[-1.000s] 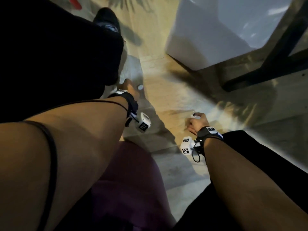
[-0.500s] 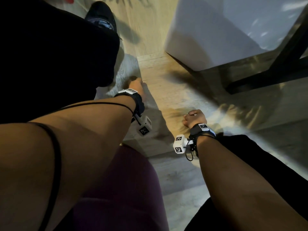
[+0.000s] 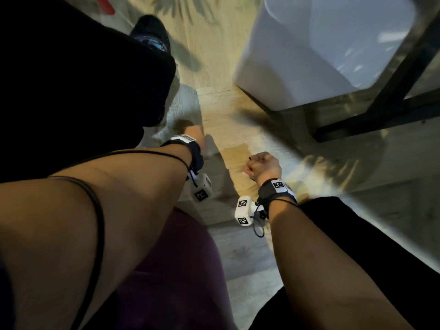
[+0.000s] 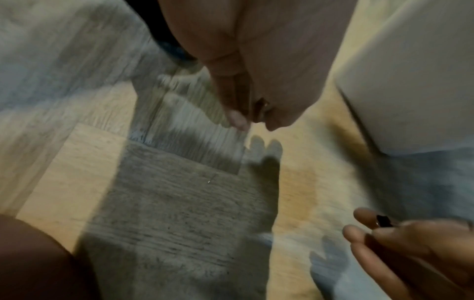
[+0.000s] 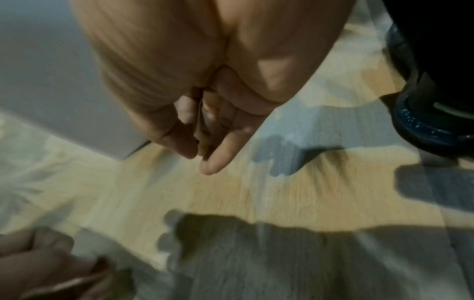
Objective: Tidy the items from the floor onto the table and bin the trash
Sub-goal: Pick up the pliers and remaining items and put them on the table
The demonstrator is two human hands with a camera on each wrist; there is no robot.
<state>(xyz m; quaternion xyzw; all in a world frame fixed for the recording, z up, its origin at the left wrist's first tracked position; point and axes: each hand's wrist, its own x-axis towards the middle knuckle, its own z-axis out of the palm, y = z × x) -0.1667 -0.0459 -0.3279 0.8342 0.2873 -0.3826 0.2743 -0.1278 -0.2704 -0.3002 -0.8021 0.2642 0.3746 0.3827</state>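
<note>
Both hands hang low over the wooden floor [image 3: 221, 110], and every view is motion-blurred. My left hand [image 3: 196, 133] has its fingers curled toward the thumb; in the left wrist view the left hand [image 4: 256, 113] seems to pinch a small thing [image 4: 261, 105], mostly hidden. My right hand [image 3: 260, 164] is a loose fist. In the right wrist view the curled fingers [image 5: 179, 138] close round a small pale piece [image 5: 206, 113]. A white bin [image 3: 297, 55] stands just beyond the right hand.
A black table frame [image 3: 392, 91] rises right of the bin. My black shoe [image 3: 150, 34] and dark trouser leg fill the left. Purple fabric [image 3: 178, 270] lies under my arms. A red item [image 3: 104, 3] shows at the top edge.
Small white bits lay on the floor by each hand a second ago. Both hands closed over them and have lifted slightly; the right hand has drawn up into a fist.
</note>
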